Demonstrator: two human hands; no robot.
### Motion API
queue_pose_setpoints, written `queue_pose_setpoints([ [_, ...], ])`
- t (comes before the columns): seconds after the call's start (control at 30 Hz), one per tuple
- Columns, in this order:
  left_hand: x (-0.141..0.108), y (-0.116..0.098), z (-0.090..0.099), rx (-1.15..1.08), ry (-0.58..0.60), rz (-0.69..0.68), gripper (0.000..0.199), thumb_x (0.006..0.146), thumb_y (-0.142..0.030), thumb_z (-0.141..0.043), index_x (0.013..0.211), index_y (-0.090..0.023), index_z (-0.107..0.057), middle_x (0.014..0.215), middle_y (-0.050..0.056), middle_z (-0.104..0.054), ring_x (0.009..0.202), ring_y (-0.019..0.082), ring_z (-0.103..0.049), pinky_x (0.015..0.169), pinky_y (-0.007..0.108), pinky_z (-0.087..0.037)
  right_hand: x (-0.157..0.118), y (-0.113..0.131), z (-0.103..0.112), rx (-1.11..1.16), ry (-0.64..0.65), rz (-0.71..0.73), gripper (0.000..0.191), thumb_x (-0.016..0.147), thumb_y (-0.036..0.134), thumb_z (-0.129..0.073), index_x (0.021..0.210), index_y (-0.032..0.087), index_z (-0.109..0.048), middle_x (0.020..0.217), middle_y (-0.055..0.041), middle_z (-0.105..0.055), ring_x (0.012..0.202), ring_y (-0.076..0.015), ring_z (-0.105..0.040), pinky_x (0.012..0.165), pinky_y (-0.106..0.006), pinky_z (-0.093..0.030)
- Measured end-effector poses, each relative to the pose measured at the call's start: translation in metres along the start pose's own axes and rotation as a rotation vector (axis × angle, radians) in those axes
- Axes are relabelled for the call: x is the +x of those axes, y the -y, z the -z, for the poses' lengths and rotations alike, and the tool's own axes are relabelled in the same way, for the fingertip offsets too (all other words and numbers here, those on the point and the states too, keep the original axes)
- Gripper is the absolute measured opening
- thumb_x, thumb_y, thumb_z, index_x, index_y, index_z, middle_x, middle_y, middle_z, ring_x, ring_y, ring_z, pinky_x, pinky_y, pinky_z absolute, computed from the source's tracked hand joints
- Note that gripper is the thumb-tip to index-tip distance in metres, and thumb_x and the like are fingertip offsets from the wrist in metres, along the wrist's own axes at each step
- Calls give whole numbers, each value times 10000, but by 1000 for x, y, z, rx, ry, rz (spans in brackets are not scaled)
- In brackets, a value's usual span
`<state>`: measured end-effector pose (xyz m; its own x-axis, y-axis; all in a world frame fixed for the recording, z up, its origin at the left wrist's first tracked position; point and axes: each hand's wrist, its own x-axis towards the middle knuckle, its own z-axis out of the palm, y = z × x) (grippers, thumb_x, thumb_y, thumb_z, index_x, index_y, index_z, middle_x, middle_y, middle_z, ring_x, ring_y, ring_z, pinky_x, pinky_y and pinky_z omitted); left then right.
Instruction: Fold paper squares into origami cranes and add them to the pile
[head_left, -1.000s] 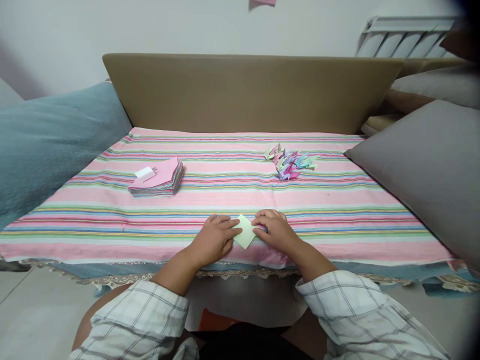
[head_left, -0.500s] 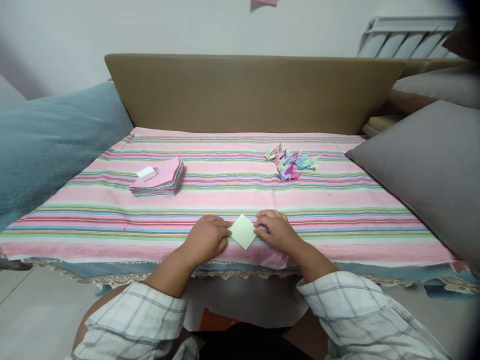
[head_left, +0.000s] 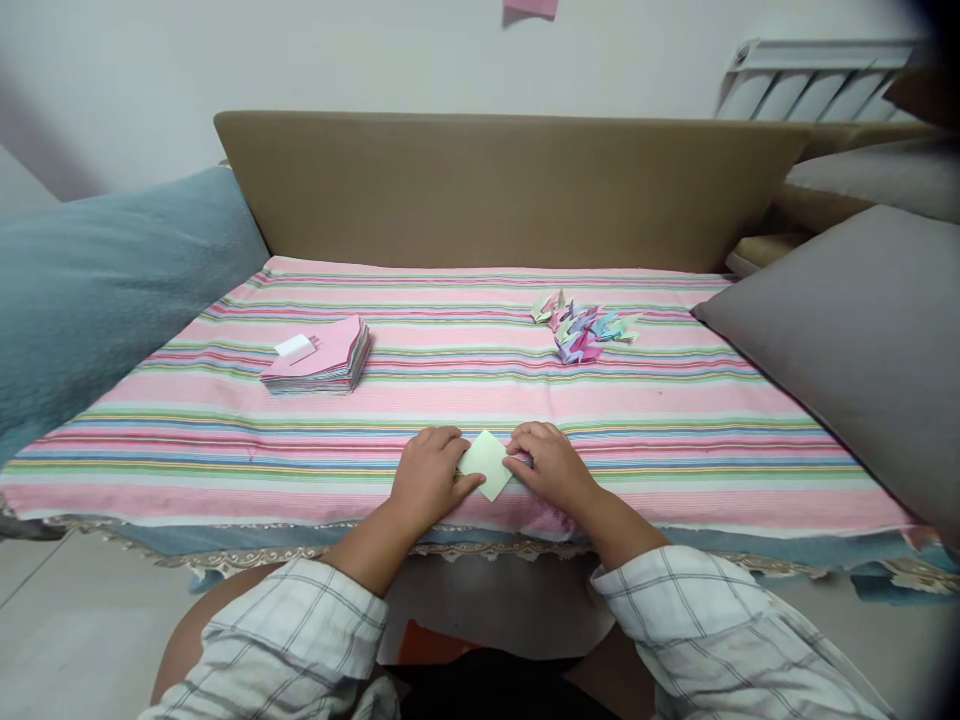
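Observation:
A small pale green square of origami paper (head_left: pixel 486 465) lies on the striped cloth, turned so that one corner points at me. My left hand (head_left: pixel 435 468) is at its left side, fingers curled by the upper left edge and thumb at the lower left edge. On the other side, my right hand (head_left: pixel 549 462) has the right corner between thumb and fingers. The fingertips partly cover both side corners of the paper.
A stack of coloured paper (head_left: pixel 322 365) with a white charger plug (head_left: pixel 295 348) on top sits to the left. Several folded paper cranes (head_left: pixel 581 328) are heaped at the back right. A grey cushion (head_left: pixel 847 340) borders the right side, and a brown backrest (head_left: pixel 510 190) stands behind.
My left hand has shifted right and turned, its thumb now reaching the paper's lower left edge. My right hand and the paper have barely moved.

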<state>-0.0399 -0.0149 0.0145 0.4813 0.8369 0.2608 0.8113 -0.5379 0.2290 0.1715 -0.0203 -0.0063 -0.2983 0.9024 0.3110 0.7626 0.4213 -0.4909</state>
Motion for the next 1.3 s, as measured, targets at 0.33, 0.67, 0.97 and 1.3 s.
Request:
queue_pose_setpoints([
  [0.33, 6, -10, -1, -290, 82, 167, 204, 736, -214, -589, 932, -225, -534, 836, -12, -627, 873, 194, -563, 938, 433, -329, 1, 6, 0, 327, 4, -91, 492, 764, 256, -588, 1240, 212, -475, 1074, -70, -631, 959, -202, -569, 853, -366, -445],
  [0.67, 14, 3, 0, -892, -47, 254, 543, 756, -274, -541, 1260, -212, -347, 902, 4, -545, 664, 92, -527, 634, 246, -447, 6, 13, -4, 767, -11, -317, 295, 741, 337, -570, 998, 194, -539, 658, 58, -480, 546, -93, -484, 518, -224, -422],
  [0.97, 17, 17, 10, -483, -8, 305, 240, 750, -246, -522, 949, -201, -649, 831, 17, -643, 752, 156, -591, 712, 287, -468, 11, 21, -5, 798, -71, -522, 262, 759, 362, -507, 943, 182, -555, 548, 56, -501, 460, -106, -493, 421, -214, -405],
  [1.3, 16, 10, 19, -323, 118, 184, 423, 708, -167, -498, 1079, -284, -663, 919, 4, -683, 918, 194, -588, 825, 313, -424, 11, 14, -8, 514, -105, -470, 148, 757, 348, -514, 750, 212, -574, 601, 24, -600, 521, -132, -549, 496, -237, -403],
])
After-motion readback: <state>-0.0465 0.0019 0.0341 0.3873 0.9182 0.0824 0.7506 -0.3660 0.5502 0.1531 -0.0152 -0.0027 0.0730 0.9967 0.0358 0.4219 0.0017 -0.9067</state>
